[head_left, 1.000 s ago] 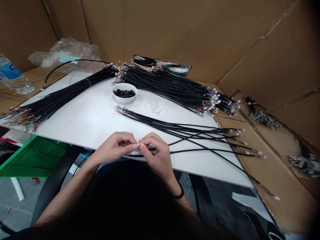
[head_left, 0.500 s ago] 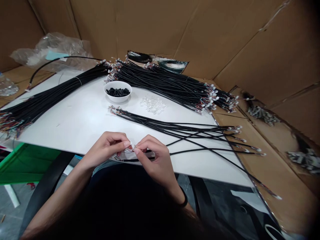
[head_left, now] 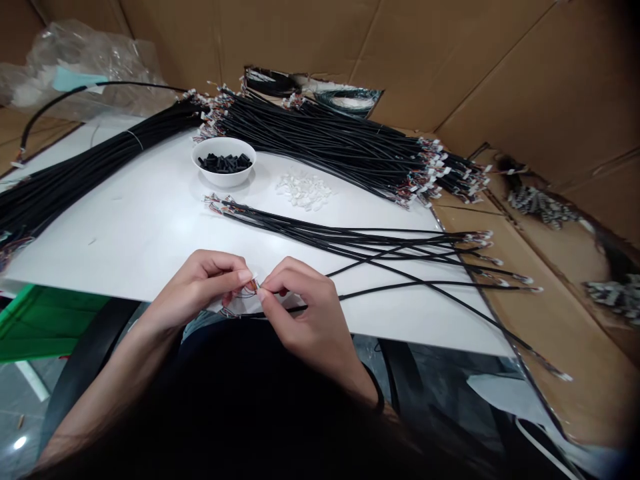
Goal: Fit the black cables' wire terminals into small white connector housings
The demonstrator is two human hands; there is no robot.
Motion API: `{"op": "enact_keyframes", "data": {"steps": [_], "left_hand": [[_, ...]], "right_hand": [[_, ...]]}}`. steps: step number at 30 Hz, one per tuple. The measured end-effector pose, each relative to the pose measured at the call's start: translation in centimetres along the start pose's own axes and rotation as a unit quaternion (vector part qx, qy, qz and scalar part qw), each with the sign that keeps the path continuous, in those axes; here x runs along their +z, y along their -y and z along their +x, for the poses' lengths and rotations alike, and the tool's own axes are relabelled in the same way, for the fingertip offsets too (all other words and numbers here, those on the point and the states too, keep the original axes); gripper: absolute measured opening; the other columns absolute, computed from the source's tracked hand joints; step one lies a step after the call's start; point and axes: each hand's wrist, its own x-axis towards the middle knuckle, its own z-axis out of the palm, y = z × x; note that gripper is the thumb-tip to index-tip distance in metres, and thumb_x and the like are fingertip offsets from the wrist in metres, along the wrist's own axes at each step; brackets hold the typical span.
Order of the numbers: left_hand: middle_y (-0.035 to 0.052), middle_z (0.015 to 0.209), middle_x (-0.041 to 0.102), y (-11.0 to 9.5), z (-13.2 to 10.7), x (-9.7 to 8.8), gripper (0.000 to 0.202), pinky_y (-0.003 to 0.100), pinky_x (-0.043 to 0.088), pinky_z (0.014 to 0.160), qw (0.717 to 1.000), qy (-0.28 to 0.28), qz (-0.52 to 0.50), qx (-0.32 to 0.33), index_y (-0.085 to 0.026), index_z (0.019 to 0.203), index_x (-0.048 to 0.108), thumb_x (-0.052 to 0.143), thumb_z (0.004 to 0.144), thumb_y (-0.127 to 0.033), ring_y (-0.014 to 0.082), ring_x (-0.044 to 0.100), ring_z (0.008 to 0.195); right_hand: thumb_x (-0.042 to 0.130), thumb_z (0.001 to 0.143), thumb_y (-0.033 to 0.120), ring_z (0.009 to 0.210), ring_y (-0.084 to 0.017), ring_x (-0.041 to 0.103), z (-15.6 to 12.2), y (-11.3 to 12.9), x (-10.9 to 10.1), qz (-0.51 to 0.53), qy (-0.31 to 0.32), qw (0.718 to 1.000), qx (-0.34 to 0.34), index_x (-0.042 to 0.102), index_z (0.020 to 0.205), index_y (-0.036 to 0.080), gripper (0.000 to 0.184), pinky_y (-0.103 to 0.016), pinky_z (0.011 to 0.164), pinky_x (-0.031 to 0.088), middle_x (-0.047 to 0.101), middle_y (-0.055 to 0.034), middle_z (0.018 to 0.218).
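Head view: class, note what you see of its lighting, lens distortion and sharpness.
In the head view, light is soft and even, the white bowl casting only a faint shadow; the wide lens bows the edges of the white board and darkens the right corners; the coloured wires pinched between left hand and right hand are too small to resolve.

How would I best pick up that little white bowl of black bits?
Probably by its rim, pinched on the near side and coming from above: the white bowl stands upright and open, and cable bundles crowd its far side.
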Motion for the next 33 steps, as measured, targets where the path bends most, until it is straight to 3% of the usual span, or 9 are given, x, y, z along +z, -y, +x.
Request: {"op": "enact_keyframes", "data": {"steps": [14,25,33], "left_hand": [[-0.0007,0.052,0.05,0.09,-0.07,-0.05,0.029,0.02,0.027,0.043,1.0,-0.002,0.001,0.001,-0.015,0.062,0.065,0.069,0.08,-0.037,0.0086,0.041,0.047],[-0.0012,0.05,0.051,-0.12,0.02,0.07,0.026,0.017,0.029,0.041,1.0,-0.005,0.01,0.019,-0.016,0.062,0.069,0.069,0.081,-0.033,0.0071,0.044,0.046],[-0.0018,0.049,0.052,-0.14,0.05,0.09,0.024,0.015,0.03,0.041,1.0,0.001,0.014,0.023,-0.016,0.064,0.07,0.067,0.082,-0.031,0.0063,0.044,0.045]], "right_hand": [[0.054,0.079,0.009,0.067,-0.015,0.053,0.01,-0.02,0.23,-0.015,-0.007,1.0,0.002,0.054,0.063,0.02,0.02,-0.029,0.063,0.043,0.056,-0.0007,0.068],[0.05,0.083,0.007,0.067,-0.017,0.049,-0.56,0.08,0.82,-0.11,-0.039,0.991,-0.064,0.048,0.066,0.02,0.021,-0.031,0.061,0.039,0.053,-0.0025,0.068],[0.048,0.085,0.007,0.067,-0.017,0.047,-0.63,0.26,0.89,-0.143,-0.031,0.986,-0.075,0.046,0.067,0.02,0.022,-0.032,0.061,0.037,0.052,-0.003,0.068]]}}
